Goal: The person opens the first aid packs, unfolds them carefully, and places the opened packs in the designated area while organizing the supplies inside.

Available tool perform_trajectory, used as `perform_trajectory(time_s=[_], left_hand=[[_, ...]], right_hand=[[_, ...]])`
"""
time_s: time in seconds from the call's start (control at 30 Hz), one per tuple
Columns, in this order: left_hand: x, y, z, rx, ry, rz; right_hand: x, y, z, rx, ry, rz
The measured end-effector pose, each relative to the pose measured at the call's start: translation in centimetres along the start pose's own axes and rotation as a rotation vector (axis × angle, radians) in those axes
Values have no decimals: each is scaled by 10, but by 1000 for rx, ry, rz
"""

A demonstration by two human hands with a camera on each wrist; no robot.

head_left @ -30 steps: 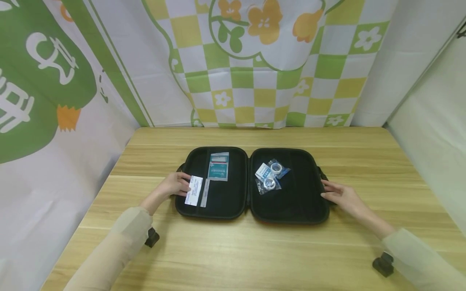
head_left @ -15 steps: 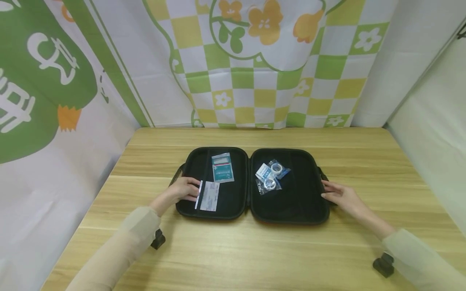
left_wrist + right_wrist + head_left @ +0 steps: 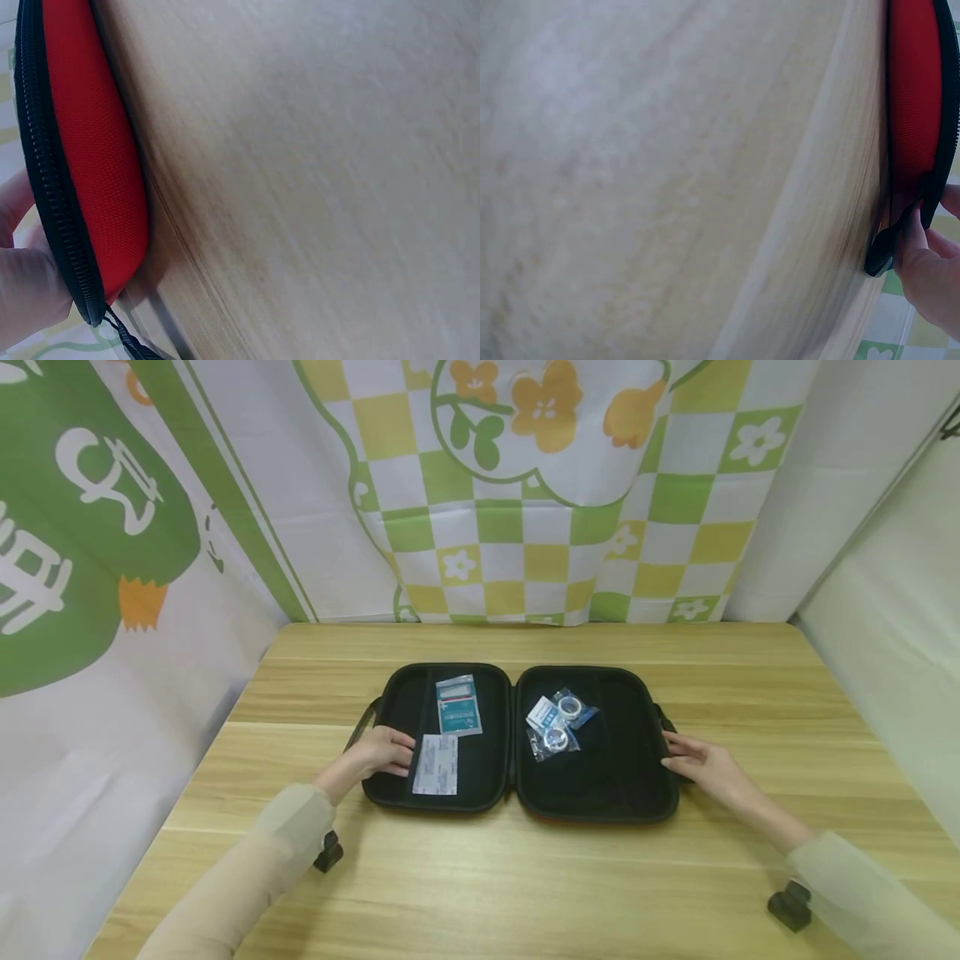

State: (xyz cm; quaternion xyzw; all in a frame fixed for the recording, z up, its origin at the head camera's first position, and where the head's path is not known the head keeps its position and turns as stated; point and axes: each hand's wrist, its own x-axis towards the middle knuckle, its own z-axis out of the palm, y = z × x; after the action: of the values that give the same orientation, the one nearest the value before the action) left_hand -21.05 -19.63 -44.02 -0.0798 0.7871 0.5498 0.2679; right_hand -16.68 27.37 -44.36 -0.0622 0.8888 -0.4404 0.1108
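Observation:
A zip case (image 3: 566,797), black inside and red outside, lies unfolded on the table. My left hand (image 3: 382,750) reaches over its left rim, fingers extended inside by the elastic strap (image 3: 428,702). Just right of those fingertips lies a flat white printed packet (image 3: 437,766); whether they touch it is unclear. A teal-and-white sachet (image 3: 459,706) rests above it, slightly tilted. With my right hand (image 3: 701,767) I pinch the case's right edge beside a black handle; the right wrist view shows the fingers (image 3: 915,236) there. The left wrist view shows the case's zipped edge (image 3: 56,172).
In the case's right half lie two clear-wrapped white tape rolls (image 3: 556,740) and a small blue-and-white packet (image 3: 542,714). The wooden table (image 3: 480,877) meets a patterned cloth (image 3: 525,560) behind. Black wrist devices (image 3: 790,906) hang below both sleeves.
The white packet has slid rightward beneath the strap, out of my left fingers' cover. The teal sachet shifted right and tilted. My left hand moved slightly right; my right hand stayed still.

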Motion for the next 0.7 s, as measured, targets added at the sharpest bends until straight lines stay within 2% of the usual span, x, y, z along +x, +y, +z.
perform_trajectory(time_s=[0.07, 0.1, 0.13, 0.17, 0.23, 0.3, 0.33, 0.4, 0.47, 0.5, 0.6, 0.7], left_hand=[[8, -5, -1, 27, 1, -5], [11, -8, -2, 30, -15, 16], [26, -22, -7, 17, -46, 49], [36, -30, -10, 22, -61, 52], [65, -57, -20, -18, -134, 116], [68, -61, -20, -20, -156, 146], [69, -61, -20, -5, -145, 136], [48, -42, -11, 37, -98, 115], [18, -15, 0, 83, -44, 74], [14, -11, 1, 90, -34, 61], [-8, 7, 5, 66, -31, 50], [-19, 15, 5, 50, -38, 44]], right_hand=[[0, 0, 0, -1, 0, 1], [0, 0, 0, 0, -1, 3], [0, 0, 0, 1, -2, 4], [0, 0, 0, 0, -2, 4], [-1, 0, 0, -4, -4, 5], [-1, -1, 0, -6, -6, 5], [-1, -1, 0, -5, -5, 4], [-1, -1, 0, -6, -3, 2], [-1, -1, 0, -5, -1, 1], [-1, -1, 0, -5, -2, -1], [-1, -1, 0, -13, 0, 4], [-1, -1, -1, -17, -2, 1]])
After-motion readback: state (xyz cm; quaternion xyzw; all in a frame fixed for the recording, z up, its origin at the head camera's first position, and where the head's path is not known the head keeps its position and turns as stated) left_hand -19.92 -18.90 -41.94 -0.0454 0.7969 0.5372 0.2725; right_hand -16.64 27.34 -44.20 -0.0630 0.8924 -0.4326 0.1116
